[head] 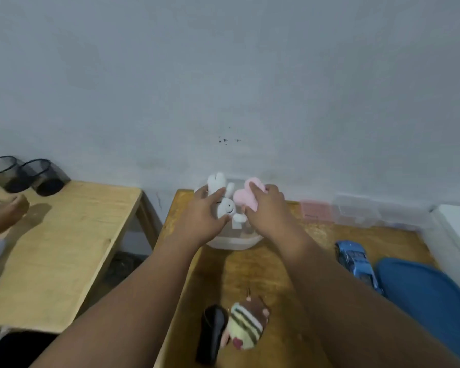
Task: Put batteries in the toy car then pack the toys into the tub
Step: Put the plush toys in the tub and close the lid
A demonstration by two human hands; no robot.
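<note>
- Head view: left hand (202, 216) clasps a fluffy white plush rabbit (225, 200) over the translucent round plastic tub (234, 241) on the wooden bench (250, 274).
- Right hand (266, 211) grips a soft pink plush toy (246, 196) beside it.
- Glossy blue toy car (356, 261) lies rightward.

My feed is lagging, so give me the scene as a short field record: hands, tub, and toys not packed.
left hand: on white plush bunny over the tub
right hand: gripping pink plush over the tub
tub: clear, at the table's far edge
blue toy car: on table, right of tub
striped plush doll: on table, near edge
blue lid: right, beside car
</note>
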